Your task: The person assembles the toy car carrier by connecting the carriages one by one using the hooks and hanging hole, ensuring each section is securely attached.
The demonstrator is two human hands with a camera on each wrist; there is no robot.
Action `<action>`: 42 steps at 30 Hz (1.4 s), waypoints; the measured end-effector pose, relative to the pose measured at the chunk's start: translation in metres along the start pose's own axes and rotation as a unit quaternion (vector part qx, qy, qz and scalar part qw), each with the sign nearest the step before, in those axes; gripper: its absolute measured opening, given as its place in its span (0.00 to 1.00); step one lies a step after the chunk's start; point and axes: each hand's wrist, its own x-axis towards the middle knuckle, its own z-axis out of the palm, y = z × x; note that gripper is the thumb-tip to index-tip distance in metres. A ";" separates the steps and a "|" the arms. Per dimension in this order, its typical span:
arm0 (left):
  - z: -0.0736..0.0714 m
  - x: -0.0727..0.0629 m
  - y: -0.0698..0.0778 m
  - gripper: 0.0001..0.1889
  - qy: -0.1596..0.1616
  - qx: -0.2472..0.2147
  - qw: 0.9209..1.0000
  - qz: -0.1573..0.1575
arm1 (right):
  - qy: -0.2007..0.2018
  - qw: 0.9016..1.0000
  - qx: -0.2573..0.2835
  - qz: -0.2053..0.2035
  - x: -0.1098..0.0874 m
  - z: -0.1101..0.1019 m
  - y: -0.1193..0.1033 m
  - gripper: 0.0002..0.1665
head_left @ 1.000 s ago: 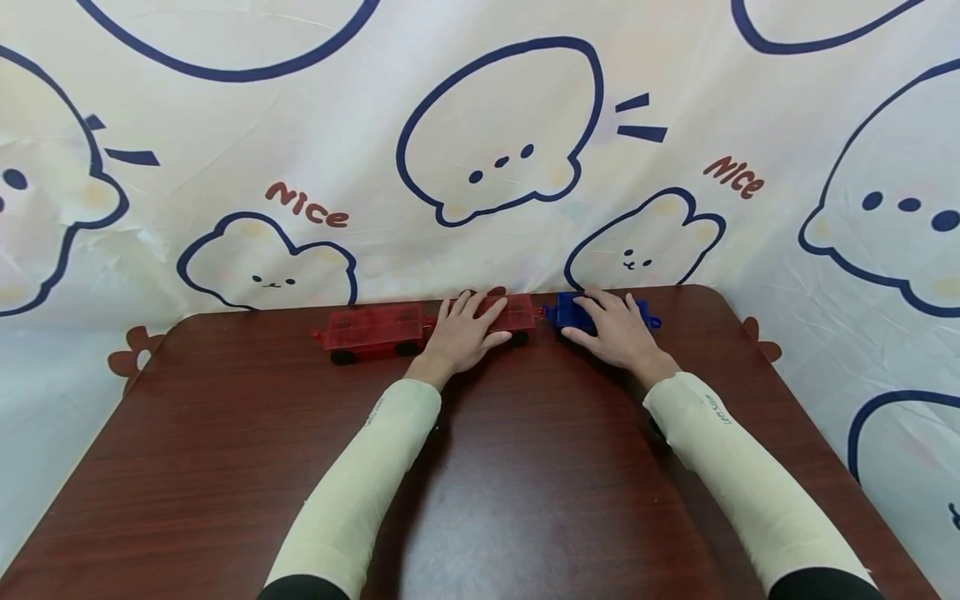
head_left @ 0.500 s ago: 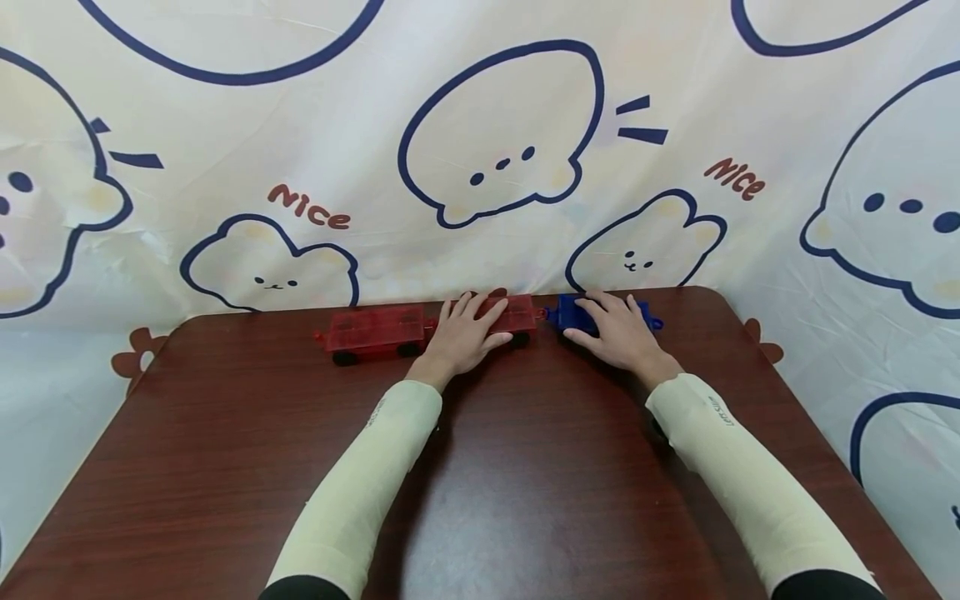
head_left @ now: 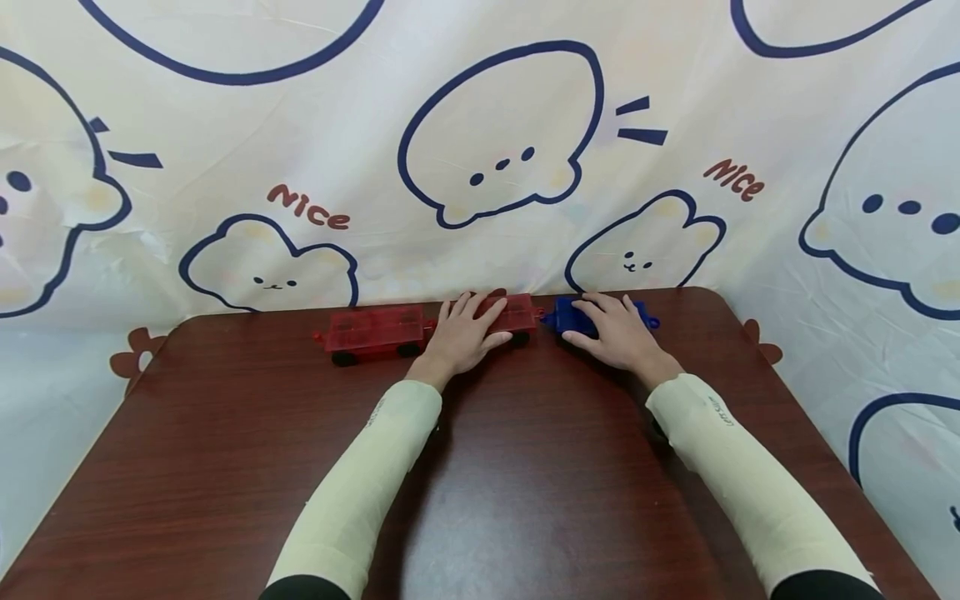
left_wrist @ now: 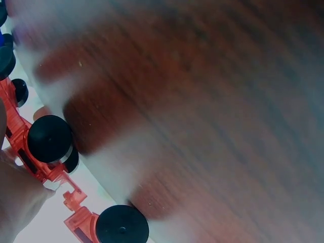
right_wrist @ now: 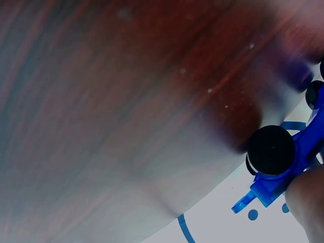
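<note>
With left hand, grips a red wagon beneath, fingers spread, hiding much of it; with right hand, likewise a mostly covered blue wagon. Cannot make out any hooking at tiny couplings between hands. Has a second red wagon left of left hand, cut off in left wrist view.

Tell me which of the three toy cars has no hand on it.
The red car at the row's left end; the left hand holds the other red car, the right hand the blue car.
</note>
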 end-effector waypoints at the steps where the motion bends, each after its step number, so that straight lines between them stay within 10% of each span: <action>1: 0.000 0.000 0.000 0.36 0.000 -0.001 1.000 -0.001 | -0.001 1.000 0.000 0.000 0.000 0.000 0.000 0.49; 42: -0.003 0.001 0.001 0.36 -0.003 -0.003 1.000 0.009 | -0.009 1.000 -0.005 -0.003 -0.001 -0.002 -0.002 0.49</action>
